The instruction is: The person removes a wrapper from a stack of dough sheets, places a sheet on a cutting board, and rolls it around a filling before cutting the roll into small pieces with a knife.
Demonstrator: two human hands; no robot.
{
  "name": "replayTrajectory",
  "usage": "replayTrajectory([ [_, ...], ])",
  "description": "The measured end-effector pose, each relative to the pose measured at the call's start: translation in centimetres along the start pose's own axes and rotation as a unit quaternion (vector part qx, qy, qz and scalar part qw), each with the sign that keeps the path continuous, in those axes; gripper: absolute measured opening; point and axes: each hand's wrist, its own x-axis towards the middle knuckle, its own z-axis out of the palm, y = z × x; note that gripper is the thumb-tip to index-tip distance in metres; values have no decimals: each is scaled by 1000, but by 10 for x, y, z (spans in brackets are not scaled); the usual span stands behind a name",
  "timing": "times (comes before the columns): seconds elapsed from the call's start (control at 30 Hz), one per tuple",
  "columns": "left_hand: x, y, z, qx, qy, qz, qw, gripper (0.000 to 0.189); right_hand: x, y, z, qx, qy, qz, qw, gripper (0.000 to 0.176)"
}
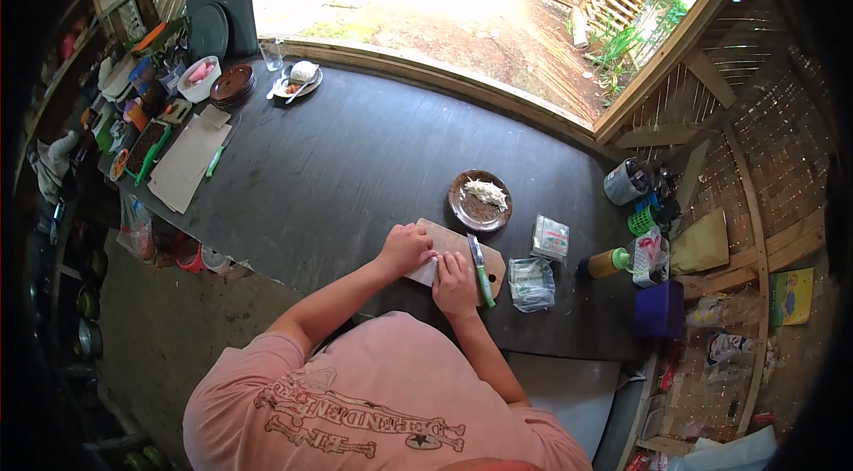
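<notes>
On the dark table lies a wooden cutting board (444,238). My left hand (407,249) rests at its left edge, fingers bent inward. My right hand (455,283) is on the board beside it, and the fingertips of both hands nearly meet over a small whitish piece too small to name. A knife (482,270) with a green handle lies on the board just right of my right hand, blade pointing away from me. Beyond the board stands a brown plate (458,204) with a heap of white shreds (486,194).
Right of the board are two packets (550,238), one in clear plastic (532,285), then a green-capped bottle (608,263) and a purple box (658,309). At the far left stand a food plate (311,89), stacked brown plates (232,87), cardboard (188,164) and a green-handled knife (215,162).
</notes>
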Motion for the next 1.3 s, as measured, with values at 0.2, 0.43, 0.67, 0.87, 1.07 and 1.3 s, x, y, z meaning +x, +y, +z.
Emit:
replayTrajectory([
  [0.2,-3,-8,14,-51,17,5,999,17,-7,-4,8,-20,-55,34,998,53],
  [0.43,-8,-15,18,-25,26,88,995,10,-8,-2,9,-32,-75,24,996,55],
  [0.67,-15,-16,1,1,26,154,988,10,-2,-1,0,-33,-87,7,996,63],
  [0.87,-20,-24,2,-7,36,157,987,11,2,-6,1,-24,-114,16,993,69],
  [1.07,-24,-33,-2,-81,73,55,993,13,-13,1,0,6,-112,59,992,71],
  [1.3,-21,-28,-9,-97,23,0,995,14,-8,-1,-5,-12,-128,57,990,68],
])
